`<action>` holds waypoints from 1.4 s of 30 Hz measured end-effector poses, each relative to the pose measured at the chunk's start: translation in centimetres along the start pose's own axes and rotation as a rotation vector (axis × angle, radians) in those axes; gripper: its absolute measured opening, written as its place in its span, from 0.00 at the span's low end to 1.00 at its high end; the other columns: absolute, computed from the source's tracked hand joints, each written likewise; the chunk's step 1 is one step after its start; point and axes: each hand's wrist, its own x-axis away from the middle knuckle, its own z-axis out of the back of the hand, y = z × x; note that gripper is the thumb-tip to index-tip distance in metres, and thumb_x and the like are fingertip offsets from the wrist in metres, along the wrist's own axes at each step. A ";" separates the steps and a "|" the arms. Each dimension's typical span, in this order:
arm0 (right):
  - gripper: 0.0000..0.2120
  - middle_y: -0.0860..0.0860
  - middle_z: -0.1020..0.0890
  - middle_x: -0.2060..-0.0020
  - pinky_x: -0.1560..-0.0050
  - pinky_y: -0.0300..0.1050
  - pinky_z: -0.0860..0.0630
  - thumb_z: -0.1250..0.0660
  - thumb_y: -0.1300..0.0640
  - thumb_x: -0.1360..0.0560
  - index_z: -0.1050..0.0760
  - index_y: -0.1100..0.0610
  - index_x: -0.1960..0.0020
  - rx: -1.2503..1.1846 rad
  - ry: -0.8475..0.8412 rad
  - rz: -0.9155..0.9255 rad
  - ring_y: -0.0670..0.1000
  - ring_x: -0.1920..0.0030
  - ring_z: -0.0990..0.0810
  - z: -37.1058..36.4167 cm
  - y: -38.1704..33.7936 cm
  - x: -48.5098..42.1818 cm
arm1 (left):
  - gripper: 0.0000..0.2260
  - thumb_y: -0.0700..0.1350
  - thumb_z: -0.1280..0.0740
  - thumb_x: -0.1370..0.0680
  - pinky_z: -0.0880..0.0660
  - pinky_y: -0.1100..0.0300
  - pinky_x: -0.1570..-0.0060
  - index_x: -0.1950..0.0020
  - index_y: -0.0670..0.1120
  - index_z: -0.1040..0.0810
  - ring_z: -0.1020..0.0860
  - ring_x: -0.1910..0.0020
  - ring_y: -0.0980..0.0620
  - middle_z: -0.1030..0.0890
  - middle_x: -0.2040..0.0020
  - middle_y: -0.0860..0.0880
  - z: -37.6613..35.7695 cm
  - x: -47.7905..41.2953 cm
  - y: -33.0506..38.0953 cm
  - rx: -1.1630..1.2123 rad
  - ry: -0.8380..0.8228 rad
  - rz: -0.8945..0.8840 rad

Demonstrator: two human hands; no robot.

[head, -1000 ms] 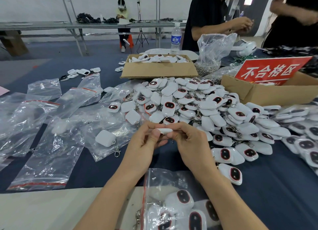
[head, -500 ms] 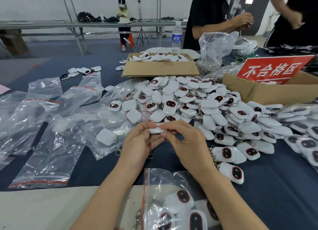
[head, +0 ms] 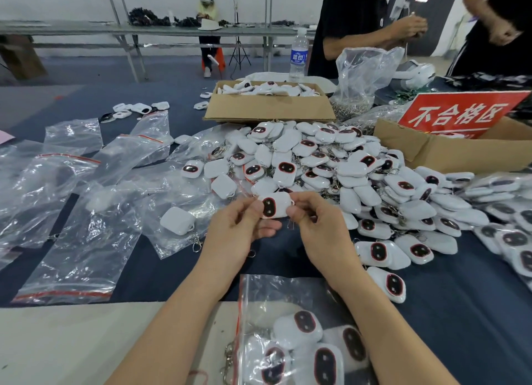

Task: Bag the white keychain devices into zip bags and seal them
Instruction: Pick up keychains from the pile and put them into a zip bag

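I hold one white keychain device [head: 275,207] between both hands above the blue table, its dark oval face turned toward me. My left hand [head: 237,232] pinches its left end and my right hand [head: 319,229] pinches its right end. A big heap of the same white devices [head: 339,171] lies just beyond and to the right. Below my forearms lies a zip bag [head: 290,335] with several devices inside. Empty zip bags [head: 77,255] with red strips are spread over the left of the table; one holds a single device [head: 177,220].
A cardboard box [head: 267,108] of devices stands at the back centre. To the right stands another box [head: 460,151] with a red sign [head: 457,114]. A water bottle [head: 298,55] and a clear plastic bag [head: 362,73] are behind. Two people work across the table.
The device was edge-on between my fingertips; now it is turned so its dark face shows. My hands stay in about the same place.
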 end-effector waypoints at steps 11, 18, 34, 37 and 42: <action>0.16 0.36 0.18 0.63 0.60 0.24 0.29 0.33 0.66 0.21 0.26 0.43 0.53 0.014 -0.043 -0.018 0.32 0.62 0.22 0.1 0.7 -0.3 | 0.07 0.41 0.38 0.16 0.24 0.70 0.66 0.48 0.43 0.21 0.21 0.71 0.60 0.17 0.70 0.49 0.0 0.3 0.3 -0.193 0.018 -0.062; 0.09 0.41 0.16 0.64 0.62 0.28 0.28 0.27 0.56 0.24 0.22 0.43 0.53 -0.062 -0.076 0.030 0.41 0.64 0.21 0.0 0.0 -0.2 | 0.12 0.42 0.34 0.18 0.21 0.64 0.50 0.37 0.55 0.21 0.17 0.48 0.58 0.15 0.48 0.55 0.5 0.5 0.1 -0.230 -0.093 -0.199; 0.06 0.37 0.15 0.51 0.45 0.36 0.26 0.32 0.43 0.23 0.18 0.40 0.48 0.275 -0.771 -0.063 0.35 0.50 0.20 0.9 -4.4 0.2 | 0.12 0.54 0.29 0.29 0.23 0.68 0.57 0.47 0.58 0.14 0.19 0.57 0.56 0.14 0.54 0.50 9.3 7.5 6.6 -0.572 -0.285 0.189; 0.12 0.38 0.17 0.46 0.36 0.41 0.27 0.32 0.42 0.23 0.18 0.43 0.42 0.401 -0.872 -0.128 0.37 0.44 0.21 0.1 -4.4 0.6 | 0.11 0.54 0.28 0.31 0.23 0.66 0.60 0.49 0.60 0.14 0.21 0.60 0.56 0.14 0.54 0.45 9.4 7.5 7.7 -0.668 -0.377 0.238; 0.08 0.39 0.15 0.47 0.35 0.41 0.27 0.30 0.49 0.22 0.17 0.43 0.44 0.357 -0.907 -0.168 0.38 0.44 0.20 0.2 -4.4 0.6 | 0.06 0.50 0.27 0.26 0.25 0.62 0.62 0.50 0.56 0.14 0.23 0.63 0.56 0.17 0.59 0.47 8.5 7.5 7.0 -0.696 -0.422 0.231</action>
